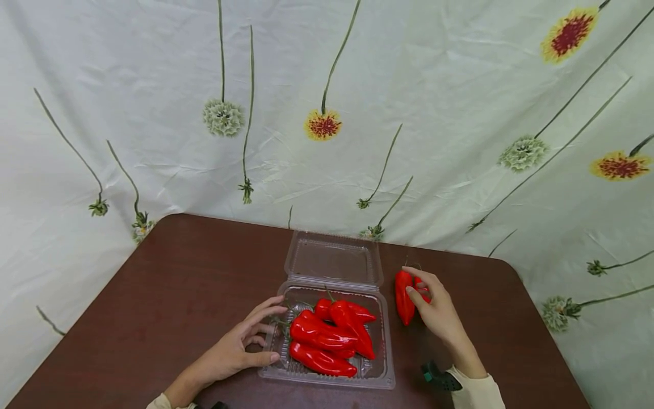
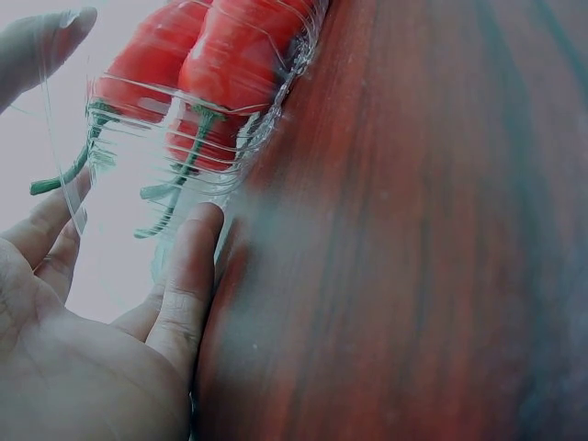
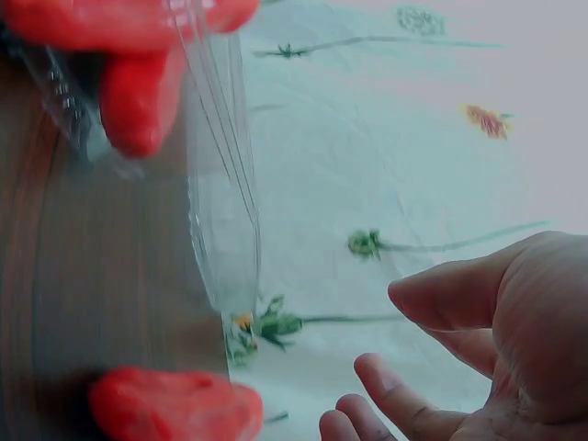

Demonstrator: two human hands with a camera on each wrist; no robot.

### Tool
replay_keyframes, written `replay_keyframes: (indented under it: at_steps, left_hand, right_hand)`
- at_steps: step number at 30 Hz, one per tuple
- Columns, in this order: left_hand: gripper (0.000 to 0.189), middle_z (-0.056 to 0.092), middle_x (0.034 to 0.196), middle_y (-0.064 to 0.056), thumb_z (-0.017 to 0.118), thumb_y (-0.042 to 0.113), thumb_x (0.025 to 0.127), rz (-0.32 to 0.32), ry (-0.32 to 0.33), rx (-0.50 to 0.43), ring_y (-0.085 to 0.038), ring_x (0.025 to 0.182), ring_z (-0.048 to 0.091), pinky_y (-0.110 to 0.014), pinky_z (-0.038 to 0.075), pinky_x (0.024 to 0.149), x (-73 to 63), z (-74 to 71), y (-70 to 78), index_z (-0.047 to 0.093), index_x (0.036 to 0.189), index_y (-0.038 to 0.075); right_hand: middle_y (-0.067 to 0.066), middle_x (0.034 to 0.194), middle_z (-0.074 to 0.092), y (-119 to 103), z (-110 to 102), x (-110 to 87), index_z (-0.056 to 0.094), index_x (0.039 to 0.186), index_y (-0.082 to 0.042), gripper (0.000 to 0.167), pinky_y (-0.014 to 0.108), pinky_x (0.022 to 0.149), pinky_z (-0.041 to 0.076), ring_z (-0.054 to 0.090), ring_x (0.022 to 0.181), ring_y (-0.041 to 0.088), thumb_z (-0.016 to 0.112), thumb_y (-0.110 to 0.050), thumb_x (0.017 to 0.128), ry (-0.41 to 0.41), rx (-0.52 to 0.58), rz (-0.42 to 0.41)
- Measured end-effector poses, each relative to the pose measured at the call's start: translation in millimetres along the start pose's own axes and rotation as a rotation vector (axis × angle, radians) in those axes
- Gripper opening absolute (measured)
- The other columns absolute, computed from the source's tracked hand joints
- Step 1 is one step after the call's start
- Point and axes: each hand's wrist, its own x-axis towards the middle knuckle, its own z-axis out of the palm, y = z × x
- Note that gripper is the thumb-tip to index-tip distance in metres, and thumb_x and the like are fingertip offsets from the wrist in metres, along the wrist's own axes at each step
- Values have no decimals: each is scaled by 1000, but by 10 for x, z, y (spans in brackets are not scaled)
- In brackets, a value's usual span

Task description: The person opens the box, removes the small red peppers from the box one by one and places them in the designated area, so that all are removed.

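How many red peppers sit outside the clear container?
2 visible: one red pepper right of the container, another pepper beside it, partly behind the right hand; more may be hidden.

We see a clear, rectangular plastic box (image 1: 327, 381) standing open, its hinged lid (image 1: 334, 262) laid back on the far side. Inside, we find several glossy, tapering, green-stemmed red peppers (image 1: 322, 332) heaped across one another. Just right of the box, we see more shiny red peppers (image 1: 403, 301), the leftmost pointing its tip nearward.
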Motion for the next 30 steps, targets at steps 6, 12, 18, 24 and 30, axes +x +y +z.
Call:
replay_keyframes:
  at_steps: [6, 12, 18, 24, 30]
  left_hand:
    - [70, 13, 166, -9, 69, 3, 92, -4, 2, 0, -26, 118, 57, -30, 49, 85, 2, -3, 2, 36, 153, 7]
    - [70, 13, 166, -10, 69, 2, 91, 4, 0, -2, -26, 118, 57, -30, 49, 85, 0, -1, 0, 36, 153, 7]
    - [69, 13, 166, -9, 69, 3, 92, -9, 1, 1, -27, 118, 57, -30, 49, 86, 2, 5, 4, 36, 153, 7]
    - [70, 13, 166, -10, 69, 4, 92, -11, -1, 7, -29, 118, 57, -29, 50, 86, 4, 10, 17, 35, 153, 6]
    - [70, 13, 165, -12, 70, 4, 92, -6, -1, 14, -28, 117, 58, -30, 50, 85, 8, 2, 17, 35, 153, 5]
  right_hand:
    - [14, 133, 59, -93, 119, -18, 62, 134, -9, 43, 52, 93, 52, 57, 110, 35, 67, 0, 93, -18, 13, -102]
    - [12, 133, 59, -205, 204, -48, 63, 133, -10, 42, 55, 93, 51, 55, 119, 38, 67, 0, 93, -72, 41, -154]
    - [7, 133, 60, -316, 265, -106, 63, 133, -13, 41, 49, 94, 51, 56, 117, 30, 68, -5, 93, -120, 48, -171]
    - [-1, 134, 59, -452, 312, -180, 64, 132, -18, 41, 44, 95, 50, 55, 121, 23, 70, -8, 93, -165, 56, -160]
    - [-3, 129, 61, -557, 412, -244, 66, 129, -18, 42, 37, 87, 53, 57, 115, 26, 72, -4, 91, -208, 67, -216]
